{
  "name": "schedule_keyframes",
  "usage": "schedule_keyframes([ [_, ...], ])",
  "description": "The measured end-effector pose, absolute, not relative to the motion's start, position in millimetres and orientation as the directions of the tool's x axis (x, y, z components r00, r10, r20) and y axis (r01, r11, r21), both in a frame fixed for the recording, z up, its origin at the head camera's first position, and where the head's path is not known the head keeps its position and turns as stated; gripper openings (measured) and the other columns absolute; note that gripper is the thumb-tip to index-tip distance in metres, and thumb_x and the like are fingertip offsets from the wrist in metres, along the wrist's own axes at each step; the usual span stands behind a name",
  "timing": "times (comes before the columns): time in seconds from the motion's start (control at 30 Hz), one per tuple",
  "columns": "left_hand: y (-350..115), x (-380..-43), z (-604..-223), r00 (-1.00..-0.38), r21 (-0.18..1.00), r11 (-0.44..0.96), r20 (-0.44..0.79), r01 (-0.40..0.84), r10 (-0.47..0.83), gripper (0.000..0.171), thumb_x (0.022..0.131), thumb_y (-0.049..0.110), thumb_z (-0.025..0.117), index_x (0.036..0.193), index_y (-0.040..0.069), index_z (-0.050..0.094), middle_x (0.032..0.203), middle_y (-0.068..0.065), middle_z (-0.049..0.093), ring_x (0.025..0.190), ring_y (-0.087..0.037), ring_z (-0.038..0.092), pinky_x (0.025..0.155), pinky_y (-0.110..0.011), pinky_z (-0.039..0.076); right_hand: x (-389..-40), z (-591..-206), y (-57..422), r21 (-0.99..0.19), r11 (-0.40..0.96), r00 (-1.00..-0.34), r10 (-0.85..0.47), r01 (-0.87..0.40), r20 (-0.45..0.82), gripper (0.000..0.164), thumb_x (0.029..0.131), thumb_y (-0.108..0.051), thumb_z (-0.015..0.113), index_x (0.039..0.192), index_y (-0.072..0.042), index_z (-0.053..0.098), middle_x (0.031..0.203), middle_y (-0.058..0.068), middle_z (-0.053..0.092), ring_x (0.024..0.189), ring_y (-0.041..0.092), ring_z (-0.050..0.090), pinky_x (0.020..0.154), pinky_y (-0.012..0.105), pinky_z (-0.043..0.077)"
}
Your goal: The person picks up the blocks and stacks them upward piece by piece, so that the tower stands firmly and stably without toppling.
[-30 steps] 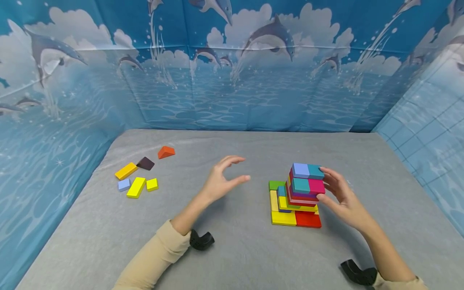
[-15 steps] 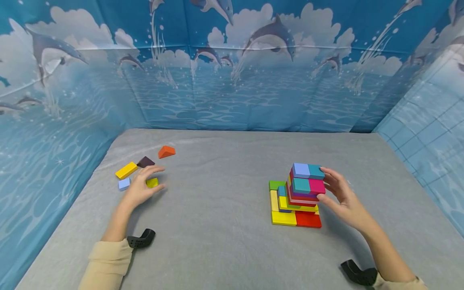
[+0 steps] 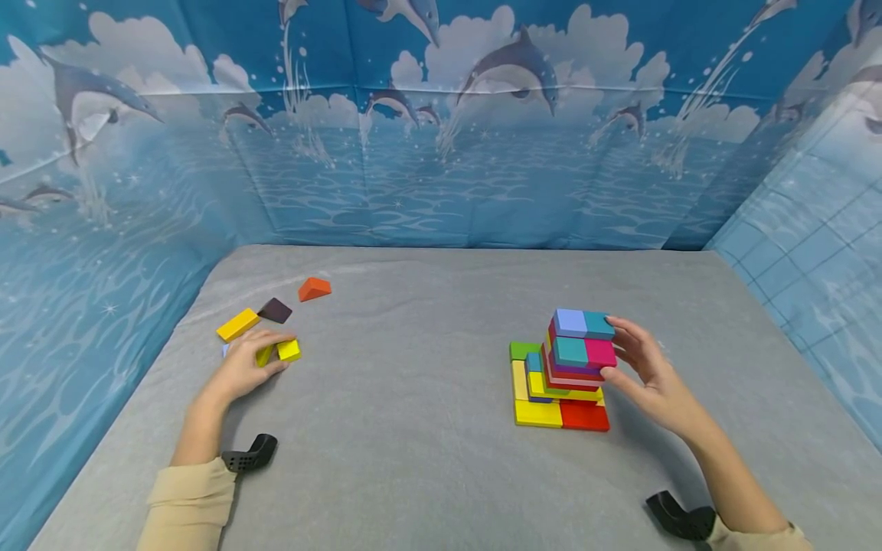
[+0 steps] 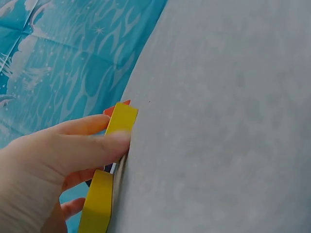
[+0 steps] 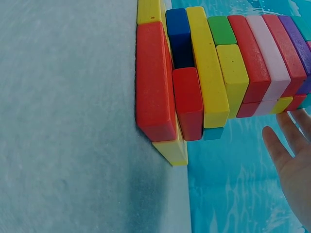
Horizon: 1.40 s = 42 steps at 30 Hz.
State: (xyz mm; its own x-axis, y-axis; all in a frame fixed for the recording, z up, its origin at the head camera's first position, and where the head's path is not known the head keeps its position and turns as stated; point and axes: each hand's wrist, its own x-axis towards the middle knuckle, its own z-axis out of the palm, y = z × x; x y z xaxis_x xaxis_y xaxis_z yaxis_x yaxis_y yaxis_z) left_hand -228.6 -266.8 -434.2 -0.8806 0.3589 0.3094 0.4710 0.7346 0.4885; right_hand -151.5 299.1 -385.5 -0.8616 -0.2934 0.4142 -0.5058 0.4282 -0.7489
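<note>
In the head view my left hand (image 3: 241, 367) is at the left, thumb and fingers around a small yellow block (image 3: 290, 350). The left wrist view shows the thumb across this block's near face and the index finger behind it. Just beside it lies a longer yellow block (image 4: 96, 204), partly hidden by the hand. At the right rises a stepped tower of coloured wooden blocks (image 3: 572, 352), lilac and teal on top. My right hand (image 3: 648, 379) rests its fingertips and thumb against the tower's right side, fingers extended; in the right wrist view it reaches the upper layers.
Near the left hand lie an orange-yellow block (image 3: 238, 324), a dark triangular block (image 3: 276, 310) and an orange block (image 3: 315, 288). A blue block is mostly covered by the left hand. Grey cloth (image 3: 413, 428) covers the table; a dolphin-print curtain (image 3: 441, 184) hangs around it.
My left hand has swung from mid-table leftward to the loose blocks, and its thumb and fingers have closed around the small yellow block. The right hand and tower stay put.
</note>
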Motion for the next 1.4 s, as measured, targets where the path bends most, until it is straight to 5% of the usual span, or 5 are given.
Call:
schedule_keyframes([
  [0.23,-263,-232,-437,-0.919,0.488,0.780,0.257,0.391,0.300,0.047,0.069,0.019,0.079,0.109,0.001,0.062,0.104,-0.015,0.061,0.104,-0.034,0.048,0.092,-0.055,0.025,-152,-385,299,-0.751,0.421,-0.860,-0.299,-0.509,0.414,0.081,0.073,0.017,0.061,0.141,0.000,0.021,0.136,-0.013,0.032,0.120,0.002,0.035,0.088,0.007,0.035],
  [0.6,-258,-230,-436,-0.896,0.528,0.724,0.284,0.443,0.341,0.037,0.069,0.011,0.078,0.103,0.003,0.065,0.103,-0.015,0.064,0.103,-0.033,0.050,0.091,-0.056,0.022,-155,-385,299,-0.752,0.411,-0.855,-0.314,-0.515,0.414,0.079,0.075,0.017,0.060,0.141,0.000,0.020,0.136,-0.011,0.032,0.120,0.004,0.035,0.089,0.008,0.036],
  [0.83,-211,-232,-424,-0.887,0.643,0.612,0.303,0.461,0.350,0.034,0.075,0.016,0.076,0.105,0.004,0.065,0.101,-0.008,0.063,0.094,-0.023,0.056,0.087,-0.046,0.042,-156,-385,300,-0.754,0.413,-0.857,-0.317,-0.510,0.406,0.078,0.076,0.017,0.060,0.141,0.001,0.020,0.136,-0.012,0.031,0.120,0.003,0.034,0.090,0.008,0.035],
  [1.1,-105,-226,-390,-0.771,0.656,0.406,0.519,0.636,0.369,0.031,0.072,0.009,0.077,0.100,0.002,0.066,0.093,-0.007,0.064,0.084,-0.018,0.058,0.074,-0.033,0.048,-155,-385,300,-0.755,0.417,-0.860,-0.310,-0.507,0.406,0.078,0.076,0.016,0.060,0.141,0.001,0.020,0.136,-0.012,0.031,0.120,0.003,0.035,0.090,0.008,0.035],
  [1.4,3,-208,-370,-0.606,0.592,0.192,0.655,0.783,0.450,0.032,0.073,0.013,0.077,0.101,0.002,0.065,0.095,-0.006,0.061,0.085,-0.015,0.057,0.077,-0.020,0.047,-154,-386,301,-0.750,0.418,-0.857,-0.305,-0.513,0.416,0.079,0.075,0.017,0.060,0.141,0.000,0.021,0.136,-0.012,0.032,0.120,0.003,0.035,0.090,0.008,0.035],
])
